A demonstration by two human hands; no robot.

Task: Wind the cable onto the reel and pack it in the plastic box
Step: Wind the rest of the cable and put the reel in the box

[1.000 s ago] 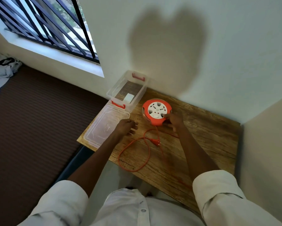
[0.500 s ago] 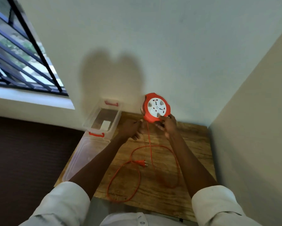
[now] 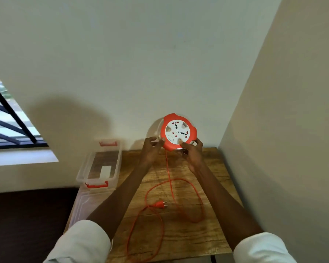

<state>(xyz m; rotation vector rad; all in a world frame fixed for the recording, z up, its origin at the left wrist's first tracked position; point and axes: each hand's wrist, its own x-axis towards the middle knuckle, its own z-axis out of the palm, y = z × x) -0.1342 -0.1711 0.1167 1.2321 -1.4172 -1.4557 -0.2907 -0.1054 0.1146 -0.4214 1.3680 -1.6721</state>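
Pale walls [image 3: 140, 54] meeting in a corner at upper right; barred window [image 3: 6, 118] with white sill at far left. Wooden table [image 3: 188, 234] set into that corner, grain and cracks visible across the top. Clear plastic box [image 3: 101, 166] at the table's far left, open, with red clasps at its near and far ends and a white label on its floor; transparent lid [image 3: 82, 204] lying flat just in front of it, along the table's left edge. Two bare forearms reaching forward from rolled white sleeves [image 3: 82, 242]. Orange cable [image 3: 167, 183] hanging from the underside of the reel down to the tabletop, spreading there in loose loops toward the near edge, largely unwound. Reel [image 3: 177, 132], orange housing with a white socket face turned toward the camera, raised above the table's far edge, in front of the wall. Right hand [image 3: 193, 153] grasping the reel's lower right rim, thumb on the front face, fingers wrapped behind. Left hand [image 3: 151, 149] at the reel's lower left rim, fingers curled with tips touching the edge; firmness of that grasp not discernible. Orange plug [image 3: 159, 204] lying on the table among the loops, pins pointing right, apart from both hands.
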